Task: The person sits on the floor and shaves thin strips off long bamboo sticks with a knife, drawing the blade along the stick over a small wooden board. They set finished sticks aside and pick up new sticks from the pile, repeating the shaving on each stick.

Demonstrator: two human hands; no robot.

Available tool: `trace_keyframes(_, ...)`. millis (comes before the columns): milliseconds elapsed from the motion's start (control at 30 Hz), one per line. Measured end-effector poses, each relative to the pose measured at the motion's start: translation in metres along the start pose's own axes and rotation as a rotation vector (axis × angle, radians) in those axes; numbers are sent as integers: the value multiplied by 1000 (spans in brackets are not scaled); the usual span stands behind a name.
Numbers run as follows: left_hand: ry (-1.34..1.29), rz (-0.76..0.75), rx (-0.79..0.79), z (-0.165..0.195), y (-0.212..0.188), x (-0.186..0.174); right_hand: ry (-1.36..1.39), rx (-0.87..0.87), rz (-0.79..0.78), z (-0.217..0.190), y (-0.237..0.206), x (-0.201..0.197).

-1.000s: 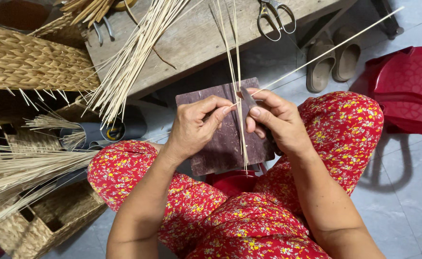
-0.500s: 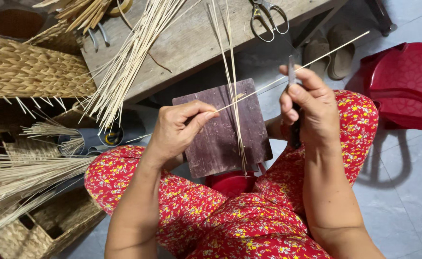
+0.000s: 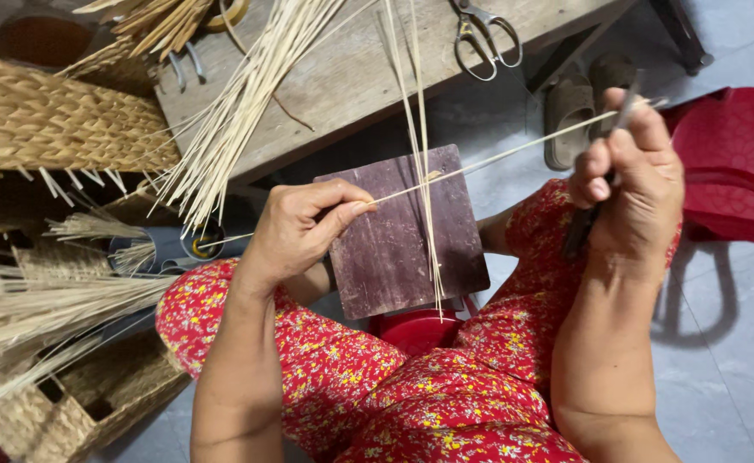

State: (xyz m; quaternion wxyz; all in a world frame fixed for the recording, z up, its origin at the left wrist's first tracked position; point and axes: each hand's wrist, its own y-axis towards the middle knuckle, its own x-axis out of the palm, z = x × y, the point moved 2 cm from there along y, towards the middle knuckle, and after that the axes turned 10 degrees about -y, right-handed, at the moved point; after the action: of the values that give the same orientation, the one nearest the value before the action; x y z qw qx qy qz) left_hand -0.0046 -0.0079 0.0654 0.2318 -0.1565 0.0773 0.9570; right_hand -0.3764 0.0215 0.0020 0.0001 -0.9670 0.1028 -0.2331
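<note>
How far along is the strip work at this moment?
Done, seemingly: a few thin strips lie across the dark board. In hand: the left hand pinches one long strip by its end; the right hand holds a blade against it. Left: a large bundle of strips on the wooden bench.

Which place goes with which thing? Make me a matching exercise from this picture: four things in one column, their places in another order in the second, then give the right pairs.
Things
1. metal scissors with looped handles
2. dark purple-brown square board
3. thin pale reed strip
4. red plastic stool

Places
A. on the grey floor, beside the right hand
B. stretched between the left hand and the right hand
C. on the worn wooden bench top
D. on the lap, over the red flowered cloth

Pairs: 1-C, 2-D, 3-B, 4-A
</note>
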Motion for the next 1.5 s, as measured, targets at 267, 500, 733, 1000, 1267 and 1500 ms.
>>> trace_keyframes(267, 36, 312, 17, -11, -7, -20, -48, -118, -39, -6, -7, 25)
trace_keyframes(500, -115, 184, 39, -19, -1, 26, -427, 202, -376, 51, -36, 113)
trace_keyframes(733, -208, 120, 40, -22, 2, 41, -322, 232, -457, 74, -36, 123)
trace_keyframes(1000, -159, 86, 61, -14, 7, 40, -242, 265, -388, 71, -35, 111)
trace_keyframes(1267, -136, 68, 45, -14, 9, 40, -249, 239, -339, 58, -31, 104)
trace_keyframes(1500, -131, 23, 112, -14, 1, 22, -218, 139, -125, 34, -14, 65)
